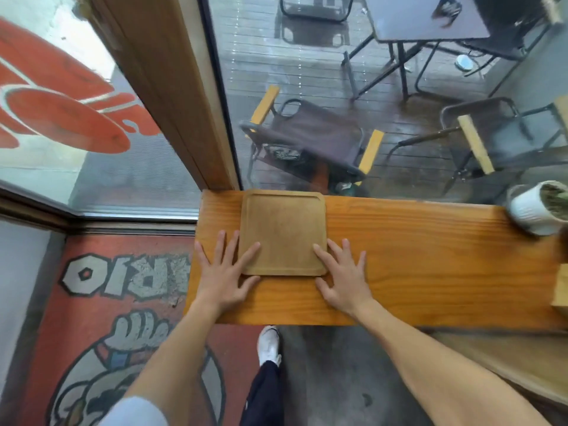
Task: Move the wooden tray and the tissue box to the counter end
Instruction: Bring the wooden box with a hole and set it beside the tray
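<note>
- A pale wooden block [560, 292] at the right edge of the frame is cut off by the border; whether it is the tissue box cannot be determined.
- The potted plant [536, 207] in its white ribbed pot is also partly cut off at the right edge and appears tilted by the wide-angle lens.
- The near rim of the wooden tray [283, 232] is partly covered by fingers at both near corners.
- The wooden tray lies flat on the surface [415, 256], close to its left end and against the far edge beside the window glass.
- The tray is nearly square with rounded corners and a raised rim; no long axis is evident. Its sides run parallel to the edges of the surface.
- Left hand [222, 272]: fingers spread flat, palm down. The index finger and thumb straddle the near left corner of the tray; the remaining fingers rest on the surface beside it. Nothing is gripped.
- Right hand [342, 276]: fingers spread flat, palm down. The index finger lies on the near right corner of the tray and the thumb sits just below that corner. Nothing is gripped.
- A wooden window post [172, 96] stands behind the left end of the surface.
- Beyond the glass stand folding chairs [310, 133] and a dark table [424, 16] on wet decking.
- The stretch of surface between the tray and the plant is bare wood.
</note>
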Demonstrator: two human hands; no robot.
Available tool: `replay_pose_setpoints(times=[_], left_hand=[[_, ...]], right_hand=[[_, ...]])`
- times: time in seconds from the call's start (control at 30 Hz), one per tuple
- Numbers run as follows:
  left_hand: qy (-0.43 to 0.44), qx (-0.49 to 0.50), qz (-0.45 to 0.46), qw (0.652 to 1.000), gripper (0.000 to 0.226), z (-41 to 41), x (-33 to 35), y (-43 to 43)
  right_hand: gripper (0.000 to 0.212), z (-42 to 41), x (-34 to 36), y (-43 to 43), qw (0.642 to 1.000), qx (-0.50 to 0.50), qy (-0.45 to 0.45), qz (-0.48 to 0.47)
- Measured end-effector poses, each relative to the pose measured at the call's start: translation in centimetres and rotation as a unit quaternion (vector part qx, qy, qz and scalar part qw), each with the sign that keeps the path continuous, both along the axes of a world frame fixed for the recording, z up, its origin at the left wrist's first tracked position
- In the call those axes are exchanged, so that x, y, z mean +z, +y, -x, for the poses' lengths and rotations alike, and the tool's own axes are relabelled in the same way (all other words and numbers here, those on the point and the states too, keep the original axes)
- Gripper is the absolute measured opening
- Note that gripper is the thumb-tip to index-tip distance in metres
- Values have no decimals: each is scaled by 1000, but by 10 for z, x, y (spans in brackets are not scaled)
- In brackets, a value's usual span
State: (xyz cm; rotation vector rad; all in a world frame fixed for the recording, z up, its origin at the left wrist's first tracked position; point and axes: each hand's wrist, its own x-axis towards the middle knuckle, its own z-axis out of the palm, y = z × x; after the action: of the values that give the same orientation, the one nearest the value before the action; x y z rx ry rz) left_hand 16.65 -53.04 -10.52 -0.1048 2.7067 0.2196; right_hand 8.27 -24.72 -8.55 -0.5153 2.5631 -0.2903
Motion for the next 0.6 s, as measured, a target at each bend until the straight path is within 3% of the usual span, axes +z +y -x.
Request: replay_pose_setpoints(times=[0.1, 0.17, 0.23, 0.3, 0.4, 0.47, 0.53, 0.6], left_hand=[[-128, 19, -16, 991, 75, 26, 42, 2], [-184, 80, -7, 980, 60, 43, 79, 15], [-171, 185, -30, 967, 59, 53, 110, 33], [-113, 245, -117, 956, 59, 52, 132, 59], [-107, 171, -149, 968, 36, 46, 157, 106], [-114, 112, -143, 977, 29, 52, 167, 141], [-142, 49, -118, 982, 22, 67, 169, 183], [-165, 0, -105, 981, 20, 91, 171, 233]], right_hand=[[53, 37, 53, -6, 978, -23, -203, -47], [44, 43, 87, -8, 961, -81, -260, -41], [46, 32, 116, 0, 951, -148, -270, 18], [44, 9, 142, 23, 924, -213, -291, 125], [35, -31, 178, 89, 848, -334, -336, 236], [31, -53, 190, 149, 807, -414, -324, 271], [39, -67, 200, 214, 761, -511, -242, 319], [41, -72, 209, 280, 693, -614, -152, 346]])
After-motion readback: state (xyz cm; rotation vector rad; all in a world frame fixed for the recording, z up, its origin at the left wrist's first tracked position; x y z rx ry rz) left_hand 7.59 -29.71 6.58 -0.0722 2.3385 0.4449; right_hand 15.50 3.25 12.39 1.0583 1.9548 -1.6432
